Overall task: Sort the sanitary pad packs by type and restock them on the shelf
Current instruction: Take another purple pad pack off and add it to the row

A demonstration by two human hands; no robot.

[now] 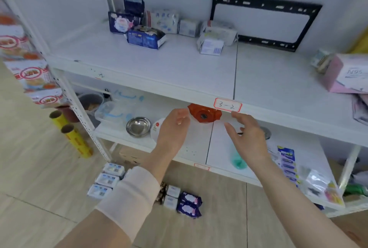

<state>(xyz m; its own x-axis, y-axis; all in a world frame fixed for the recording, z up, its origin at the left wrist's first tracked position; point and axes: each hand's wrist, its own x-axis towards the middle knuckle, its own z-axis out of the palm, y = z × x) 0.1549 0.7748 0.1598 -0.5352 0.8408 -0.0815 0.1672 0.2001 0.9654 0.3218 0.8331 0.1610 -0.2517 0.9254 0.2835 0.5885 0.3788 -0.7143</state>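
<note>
Sanitary pad packs stand at the back of the white upper shelf (179, 72): dark blue packs (123, 21) on the left, one blue pack (146, 37) lying flat, and white packs (214, 36) to the right. More packs lie on the floor: three white ones (106, 181) in a column, two small white ones (171, 197) and two dark blue ones (189, 205). My left hand (173, 130) and my right hand (247, 136) hover empty below the upper shelf's front edge, fingers apart, palms facing each other.
The lower shelf holds a steel bowl (138, 127), clear plastic containers (113, 110), an orange item (204, 115) and hanging blister packs (286, 161). A pink N95 box (346, 74) sits at the upper right. A black bracket (264, 20) leans on the wall. Snack bags (29, 74) hang left, yellow rolls (73, 136) below.
</note>
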